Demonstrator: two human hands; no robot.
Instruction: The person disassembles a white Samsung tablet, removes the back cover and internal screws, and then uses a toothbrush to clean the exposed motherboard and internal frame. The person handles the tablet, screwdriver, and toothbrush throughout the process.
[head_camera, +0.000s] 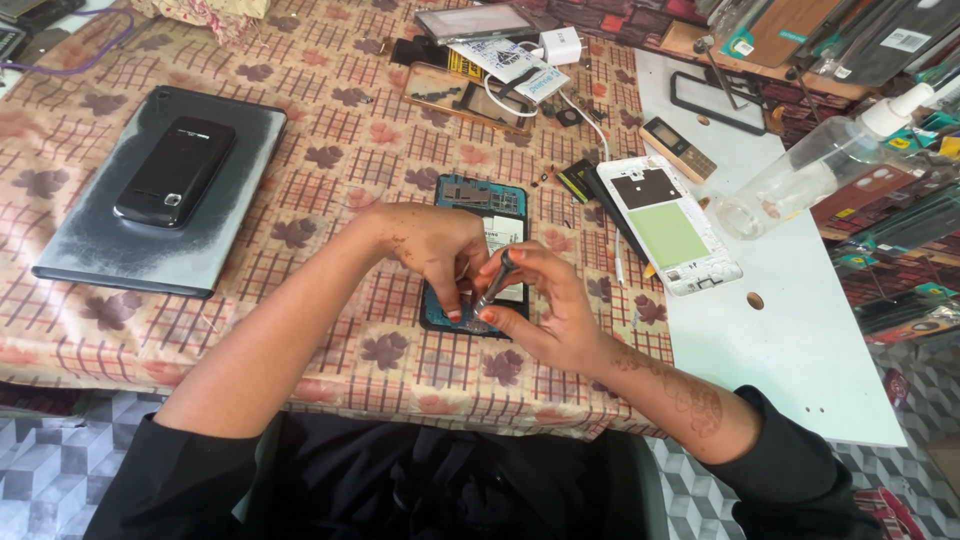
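An opened teal phone (480, 200) lies on its face on the patterned tablecloth (330, 140), its circuit board and white battery showing. My left hand (435, 250) presses down on the phone's lower left edge with its fingertips. My right hand (545, 310) grips a small grey screwdriver (497, 280), whose tip points down at the phone's lower part. Both hands cover the lower half of the phone.
A white phone frame with a green panel (668, 225) lies to the right on a white board (800, 330). A grey tablet (160, 190) with a black phone (176, 172) on it sits at the left. A clear spray bottle (810, 165), a small keypad phone (677, 148), a charger (560, 45) and loose parts lie behind.
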